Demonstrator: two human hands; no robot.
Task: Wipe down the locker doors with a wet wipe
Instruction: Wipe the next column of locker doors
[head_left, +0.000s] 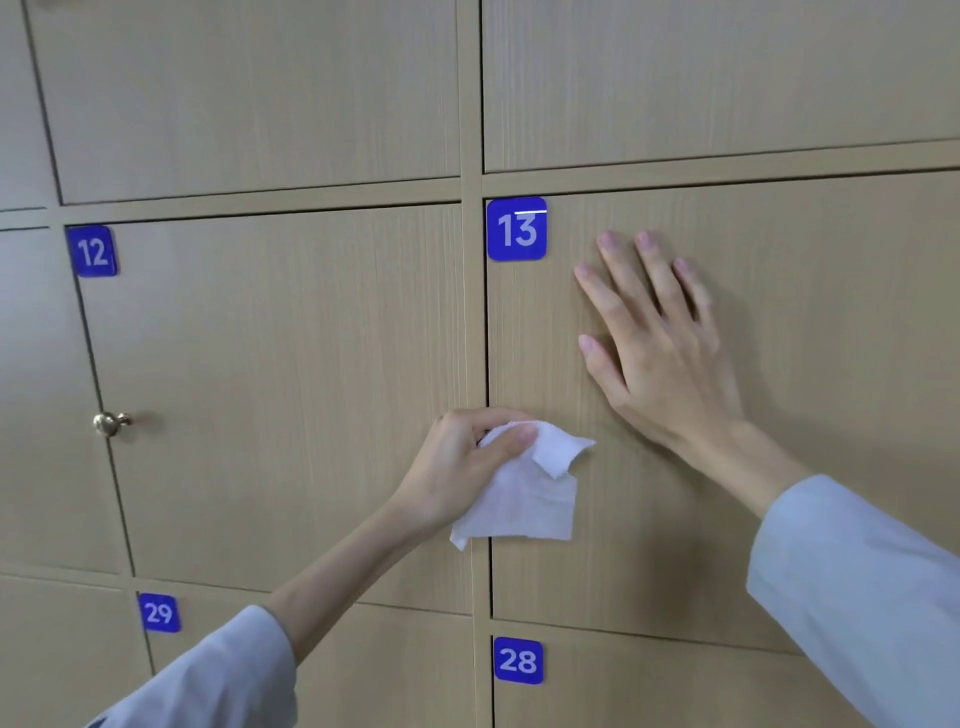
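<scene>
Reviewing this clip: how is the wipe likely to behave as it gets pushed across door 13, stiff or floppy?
Probably floppy: the wipe droops below the left hand and one corner folds over. Likely light, since a thumb-and-finger pinch holds it. It may bunch or drag when pushed, as only its top is gripped. The right hand lies flat on door 13.

The right hand (660, 338) is lying flat on door 13 (831, 415), right of its number plate (516, 228) in the upper left corner. The left hand (467, 462) is holding the wipe (524, 499) at that door's left edge, door 12 (285, 389) sitting to the left.
</scene>
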